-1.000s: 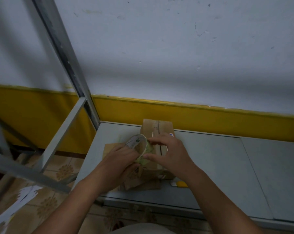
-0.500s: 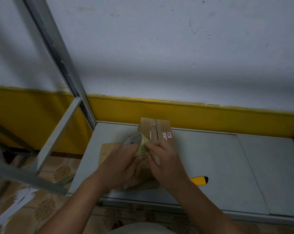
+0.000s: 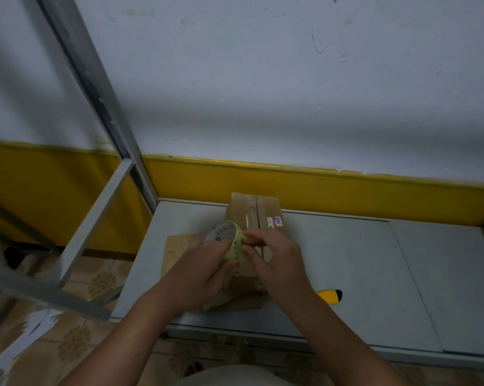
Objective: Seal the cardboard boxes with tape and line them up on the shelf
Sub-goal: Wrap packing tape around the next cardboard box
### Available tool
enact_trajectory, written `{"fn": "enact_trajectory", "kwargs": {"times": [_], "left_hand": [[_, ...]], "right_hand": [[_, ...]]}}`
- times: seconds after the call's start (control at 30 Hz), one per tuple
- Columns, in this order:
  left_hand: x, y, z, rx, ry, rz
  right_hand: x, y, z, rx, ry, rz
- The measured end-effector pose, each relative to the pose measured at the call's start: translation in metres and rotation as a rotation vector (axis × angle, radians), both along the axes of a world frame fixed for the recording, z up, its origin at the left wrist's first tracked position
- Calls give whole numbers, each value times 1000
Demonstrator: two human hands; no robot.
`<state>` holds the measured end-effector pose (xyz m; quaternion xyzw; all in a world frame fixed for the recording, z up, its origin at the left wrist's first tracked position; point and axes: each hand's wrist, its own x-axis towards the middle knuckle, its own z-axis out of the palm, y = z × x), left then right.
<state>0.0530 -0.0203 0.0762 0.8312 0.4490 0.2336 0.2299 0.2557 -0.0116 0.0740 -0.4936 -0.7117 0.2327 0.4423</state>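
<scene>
Step in hand: finding the tape's free end, judging by the grip. Your left hand (image 3: 199,274) grips the tape roll (image 3: 226,238), fingers curled round its rim and the roll's open face turned up and left. Your right hand (image 3: 277,260) pinches at the roll's right edge with fingertips (image 3: 247,242) bunched together. I can't tell whether a tape end is actually lifted, it's too small and dim.

The roll hangs just above the near end of the cardboard box (image 3: 265,210). The box sits on the shelf (image 3: 346,260) with its flaps down and the centre seam showing, and it looks untaped. No other upright boxes are in view.

Next move, as a guess: peel the end free, stick it at one end of the seam and pull along it. That needs one hand steadying the box, which looks light enough to slide.

Flattened cardboard (image 3: 176,252) lies under and left of the box. A yellow-and-black handle (image 3: 329,296), probably a cutter, pokes out beside your right forearm.

The shelf is a grey metal deck in panels, with a grey upright post (image 3: 96,87) at its left corner. Behind it is a pale wall with a yellow band (image 3: 346,192) along the bottom. The patterned tile floor (image 3: 96,282) is below left, with a torn white paper scrap (image 3: 32,327) on it. The light is dim.
</scene>
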Motion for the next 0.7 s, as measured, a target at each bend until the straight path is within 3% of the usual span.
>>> {"fn": "enact_trajectory", "kwargs": {"times": [0.4, 0.7], "left_hand": [[4, 1, 4, -36, -62, -44], [8, 4, -4, -129, -16, 58]], "right_hand": [[-8, -4, -11, -68, 39, -12], [-2, 1, -6, -433, 143, 152]]}}
